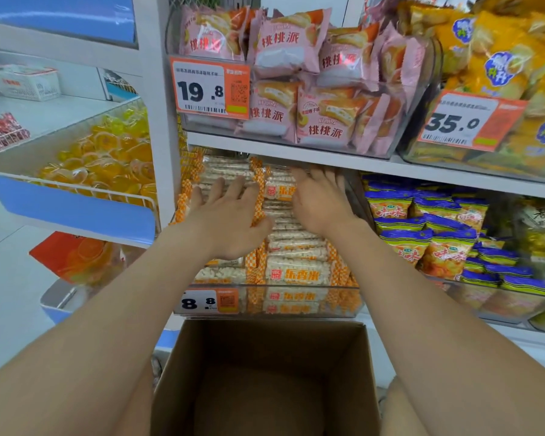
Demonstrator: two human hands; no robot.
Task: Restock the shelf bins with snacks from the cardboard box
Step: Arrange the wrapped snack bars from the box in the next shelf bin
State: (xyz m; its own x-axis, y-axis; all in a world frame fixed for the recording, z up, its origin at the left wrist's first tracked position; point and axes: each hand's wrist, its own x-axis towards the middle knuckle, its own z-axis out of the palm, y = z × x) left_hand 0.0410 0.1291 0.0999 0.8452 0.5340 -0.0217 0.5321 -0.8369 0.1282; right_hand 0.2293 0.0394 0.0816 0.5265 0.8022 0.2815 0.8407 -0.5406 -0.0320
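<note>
Two bare hands reach into one clear shelf bin (296, 302) of puffed-rice bars (298, 272) wrapped in orange-and-white check. The left hand (230, 221) lies palm down on the bars with its fingers spread, its grip apart and closed on nothing. The right hand (320, 202) also rests flat on the pile, fingers loosely apart and reaching back under the shelf edge (296, 149), where their tips are partly hidden in shadow. The bars are heaped too thickly to count; about three show their printed labels plainly.

One cardboard box (265, 372) stands open directly below the bin, between the forearms; its inside is dark and its bottom is cut off by the frame, so I cannot tell what it holds.

Three price tags show: 19.8 (211, 88) on the bin of pink peach-pie packets (296, 86) above, 35.0 (468, 122) on the yellow-packet bin (501, 73) to the right, and a partly hidden tag (206, 302) on the rice-bar bin. Blue-topped snack bags (428, 234) fill the bin beside it. To the left, a wire basket (76, 184) holds yellow jelly cups.
</note>
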